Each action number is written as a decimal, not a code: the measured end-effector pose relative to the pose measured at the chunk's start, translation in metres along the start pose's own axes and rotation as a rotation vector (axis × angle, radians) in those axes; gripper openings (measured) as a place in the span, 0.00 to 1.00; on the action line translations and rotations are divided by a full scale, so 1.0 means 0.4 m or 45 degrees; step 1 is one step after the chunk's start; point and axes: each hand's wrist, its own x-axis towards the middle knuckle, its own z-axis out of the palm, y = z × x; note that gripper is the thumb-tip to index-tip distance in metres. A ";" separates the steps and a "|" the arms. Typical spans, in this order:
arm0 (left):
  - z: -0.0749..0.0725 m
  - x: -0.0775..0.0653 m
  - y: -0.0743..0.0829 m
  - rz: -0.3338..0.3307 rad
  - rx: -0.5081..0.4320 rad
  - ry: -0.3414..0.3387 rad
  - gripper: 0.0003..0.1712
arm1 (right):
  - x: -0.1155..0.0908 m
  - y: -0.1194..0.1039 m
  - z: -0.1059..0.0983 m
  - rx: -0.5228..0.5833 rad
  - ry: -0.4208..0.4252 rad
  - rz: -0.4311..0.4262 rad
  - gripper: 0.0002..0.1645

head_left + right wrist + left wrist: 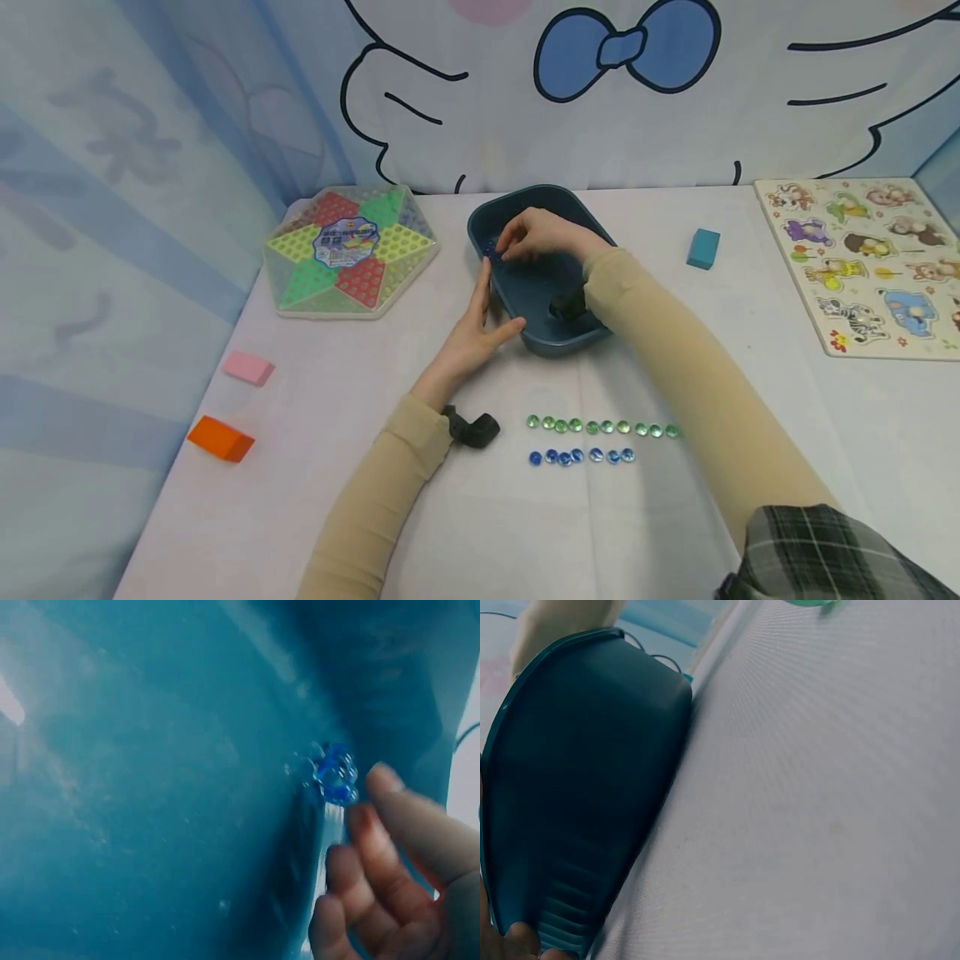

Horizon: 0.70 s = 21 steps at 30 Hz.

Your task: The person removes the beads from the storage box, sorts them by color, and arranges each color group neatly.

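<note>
A dark teal plastic tub (558, 333) stands toward the back of the white table. My left hand (468, 337) lies along its left side, index finger straight and thumb spread toward the front rim. In the left wrist view, fingertips (523, 937) touch the tub's outer wall. My right hand (543, 233) reaches inside, fingers bent and thumb near the index finger, with nothing visible pinched. Just beyond the fingertips, a small cluster of clear blue beads (335, 776) lies in the tub. Before the tub are a row of green glass beads (592, 427) and a shorter row of blue ones (577, 456).
A hexagonal Chinese checkers box (300, 283) sits at the back left. Pink (248, 367) and orange blocks (221, 439) lie near the left edge. To the right are a teal block (703, 248) and a wooden animal puzzle board (862, 267). A printed curtain (480, 125) hangs behind.
</note>
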 end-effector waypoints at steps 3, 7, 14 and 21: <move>-0.001 -0.001 0.000 -0.014 -0.004 -0.006 0.53 | 0.004 -0.001 0.007 -0.091 0.006 0.012 0.13; -0.002 -0.001 0.001 -0.016 0.003 -0.007 0.53 | 0.007 -0.003 0.013 -0.145 0.016 0.013 0.13; -0.002 -0.001 0.002 -0.037 0.000 -0.007 0.53 | 0.007 -0.008 0.019 -0.199 0.015 0.034 0.14; -0.002 0.001 -0.002 -0.034 -0.019 -0.008 0.53 | 0.009 -0.013 0.024 -0.228 -0.007 0.023 0.13</move>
